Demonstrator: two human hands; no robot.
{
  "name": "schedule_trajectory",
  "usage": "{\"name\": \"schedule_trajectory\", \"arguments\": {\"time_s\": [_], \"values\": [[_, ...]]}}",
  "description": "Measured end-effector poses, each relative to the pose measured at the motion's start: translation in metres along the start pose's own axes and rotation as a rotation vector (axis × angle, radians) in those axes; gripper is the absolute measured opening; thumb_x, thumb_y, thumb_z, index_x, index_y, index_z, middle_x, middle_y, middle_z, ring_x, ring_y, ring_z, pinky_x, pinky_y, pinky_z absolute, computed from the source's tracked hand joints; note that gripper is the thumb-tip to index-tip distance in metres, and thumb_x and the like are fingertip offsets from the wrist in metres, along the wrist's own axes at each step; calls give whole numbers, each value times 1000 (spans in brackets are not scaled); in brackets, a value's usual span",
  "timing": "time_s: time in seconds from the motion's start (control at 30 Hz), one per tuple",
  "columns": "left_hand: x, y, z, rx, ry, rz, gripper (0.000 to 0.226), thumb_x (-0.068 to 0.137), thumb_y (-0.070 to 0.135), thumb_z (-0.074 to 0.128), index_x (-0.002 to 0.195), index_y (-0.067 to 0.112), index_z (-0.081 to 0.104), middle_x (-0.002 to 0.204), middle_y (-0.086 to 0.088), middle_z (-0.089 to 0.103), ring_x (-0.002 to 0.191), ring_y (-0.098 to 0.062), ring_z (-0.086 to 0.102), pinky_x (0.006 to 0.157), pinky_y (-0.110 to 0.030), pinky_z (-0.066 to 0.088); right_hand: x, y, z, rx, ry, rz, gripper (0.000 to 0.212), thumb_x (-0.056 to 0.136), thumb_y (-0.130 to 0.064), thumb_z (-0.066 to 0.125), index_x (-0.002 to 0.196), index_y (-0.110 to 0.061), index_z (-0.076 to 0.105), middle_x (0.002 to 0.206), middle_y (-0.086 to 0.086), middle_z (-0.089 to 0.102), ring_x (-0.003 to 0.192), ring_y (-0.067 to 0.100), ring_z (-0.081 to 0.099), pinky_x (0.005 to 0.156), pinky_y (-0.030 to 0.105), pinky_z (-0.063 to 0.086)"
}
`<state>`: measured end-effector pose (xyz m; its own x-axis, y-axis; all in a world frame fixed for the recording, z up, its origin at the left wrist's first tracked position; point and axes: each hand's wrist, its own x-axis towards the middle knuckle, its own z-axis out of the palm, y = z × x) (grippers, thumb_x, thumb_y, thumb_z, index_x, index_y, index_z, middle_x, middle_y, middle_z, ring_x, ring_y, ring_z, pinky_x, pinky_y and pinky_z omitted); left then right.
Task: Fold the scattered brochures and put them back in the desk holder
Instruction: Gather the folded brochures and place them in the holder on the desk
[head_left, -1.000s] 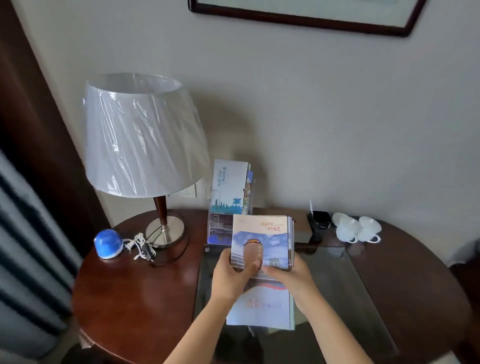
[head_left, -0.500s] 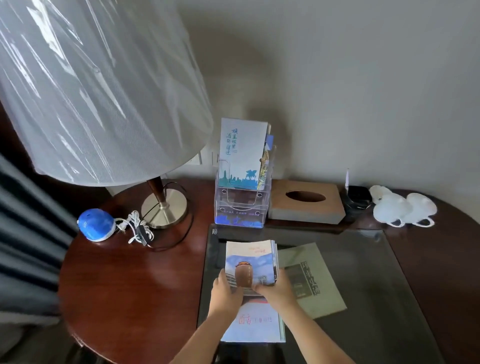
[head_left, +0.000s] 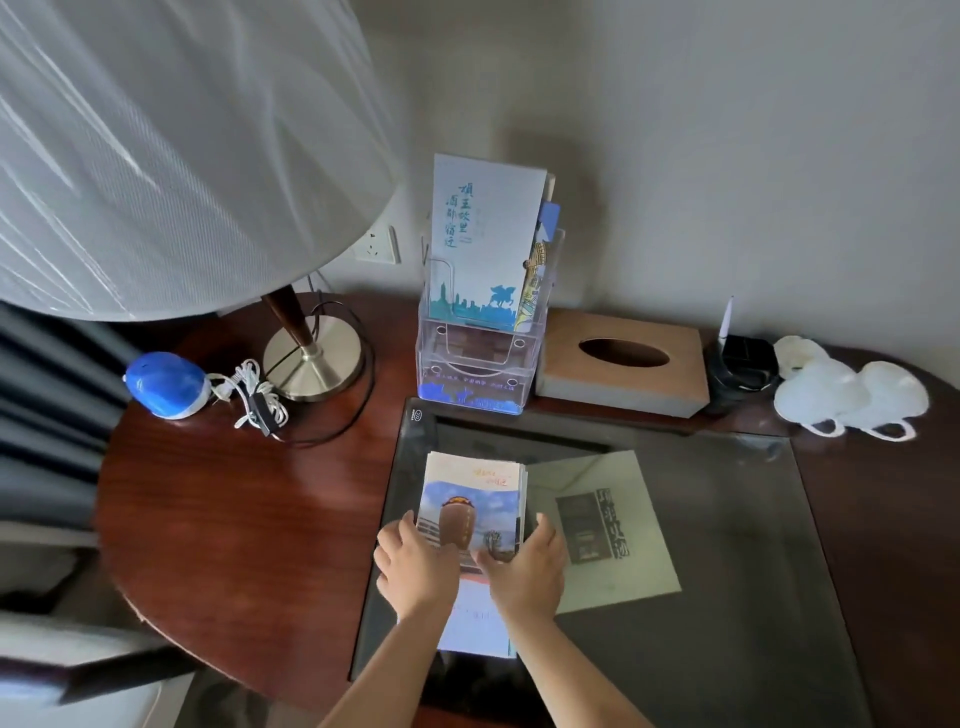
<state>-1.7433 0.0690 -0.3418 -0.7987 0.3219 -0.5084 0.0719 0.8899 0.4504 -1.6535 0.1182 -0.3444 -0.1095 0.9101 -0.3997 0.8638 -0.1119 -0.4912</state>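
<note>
Both hands are on the same folded brochure (head_left: 470, 512), the one with the blue sky and a brown tower-like shape on the cover. Left hand (head_left: 415, 569) grips its near left edge, right hand (head_left: 524, 571) grips the near right edge, and both thumbs lie on the cover with the fingers curled round the sides. So both are clamped on it, neither one loose. It looks thick, with several layers of paper showing at the right side. It sits over the glass pane (head_left: 727, 545) in the middle of the wooden table (head_left: 234, 519), and I can't tell if it's resting flat or lifted a bit.

Under it, poking out toward the person, is a pale blue brochure (head_left: 475, 631) lying flat. Just to the right a grey-green brochure (head_left: 608, 530) with dark lettering lies flat on the glass, tilted a little.

The clear plastic holder (head_left: 478, 358) stands at the back, just past the glass, with a tall white and blue leaflet (head_left: 483, 234) upright in its rear pocket and a few more behind that. The front pocket looks empty.

Right of the holder there's a tissue box (head_left: 623, 364), then a black pen stand (head_left: 743, 358), then white cups (head_left: 852, 395). On the left are a lamp (head_left: 311, 358), a blue gadget (head_left: 166, 384) and a bundled white cord (head_left: 254, 397)
</note>
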Motion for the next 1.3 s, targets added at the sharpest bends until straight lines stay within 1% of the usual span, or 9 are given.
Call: {"name": "schedule_trajectory", "arguments": {"time_s": [0.07, 0.23, 0.53, 0.63, 0.73, 0.83, 1.0, 1.17, 1.3], "values": [[0, -5, -4, -70, -16, 11, 57, 83, 21, 58, 137, 17, 41, 140, -7, 37, 129, -27, 31, 99, -41, 37, 2, 8, -4, 76, -51, 0, 83, 71, -48, 77, 132, -7, 38, 130, 7, 48, 123, 24, 46, 93, 32, 44], [-5, -18, -9, -87, -40, 133, 49, 88, 18, 56, 136, 19, 46, 136, -4, 40, 127, -24, 35, 86, -28, 35, 9, 21, -12, 224, -103, 22, 31, 77, -28, 76, 93, -14, 53, 89, 2, 62, 77, 19, 60, 66, 32, 50], [-12, -20, -6, 6, -7, 226, 49, 88, 16, 55, 135, 22, 47, 134, 3, 40, 122, -16, 36, 83, -22, 38, 30, 45, -26, 574, -222, 187, 21, 78, -5, 74, 94, -2, 62, 90, 12, 69, 84, 28, 66, 71, 33, 49], [-14, -20, -6, 161, 11, 309, 48, 87, 21, 53, 135, 27, 46, 139, 7, 34, 121, -15, 35, 87, -25, 48, 28, 45, -28, 572, -298, 146, 9, 76, -5, 75, 81, -8, 68, 83, 10, 73, 81, 30, 69, 70, 36, 51], [-17, -22, -3, 308, 10, 387, 55, 88, 28, 48, 141, 32, 33, 147, 8, 24, 126, -15, 33, 98, -29, 44, 29, 45, -29, 546, -268, 138, 11, 76, -6, 76, 69, -8, 68, 76, 12, 73, 77, 34, 69, 65, 37, 50], [-17, -30, -1, 383, 6, 446, 61, 91, 26, 44, 146, 32, 20, 152, 9, 20, 129, -15, 31, 102, -29, 40, 29, 45, -31, 504, -236, 94, 11, 76, -8, 76, 71, -8, 66, 76, 11, 72, 74, 29, 68, 64, 36, 50], [-16, -37, -2, 405, 20, 512, 57, 92, 22, 40, 146, 32, 24, 153, 14, 19, 131, -13, 30, 100, -26, 39, 18, 44, -31, 339, -64, -53, 10, 81, -17, 73, 87, -16, 66, 80, -4, 70, 74, 15, 66, 62, 31, 52], [-16, -37, -2, 469, 29, 526, 56, 92, 25, 39, 145, 34, 24, 153, 14, 20, 132, -13, 30, 100, -27, 37, 28, 49, -53, 557, -64, 110, 11, 83, -3, 67, 94, -3, 63, 86, 10, 68, 82, 28, 64, 72, 35, 47], [-16, -35, 0, 467, 29, 520, 54, 93, 39, 39, 145, 32, 25, 152, 12, 24, 134, -13, 31, 103, -28, 38, 55, 82, -99, 539, -83, 192, 13, 88, -13, 65, 98, -7, 59, 93, 9, 66, 80, 20, 62, 64, 29, 45]]}}
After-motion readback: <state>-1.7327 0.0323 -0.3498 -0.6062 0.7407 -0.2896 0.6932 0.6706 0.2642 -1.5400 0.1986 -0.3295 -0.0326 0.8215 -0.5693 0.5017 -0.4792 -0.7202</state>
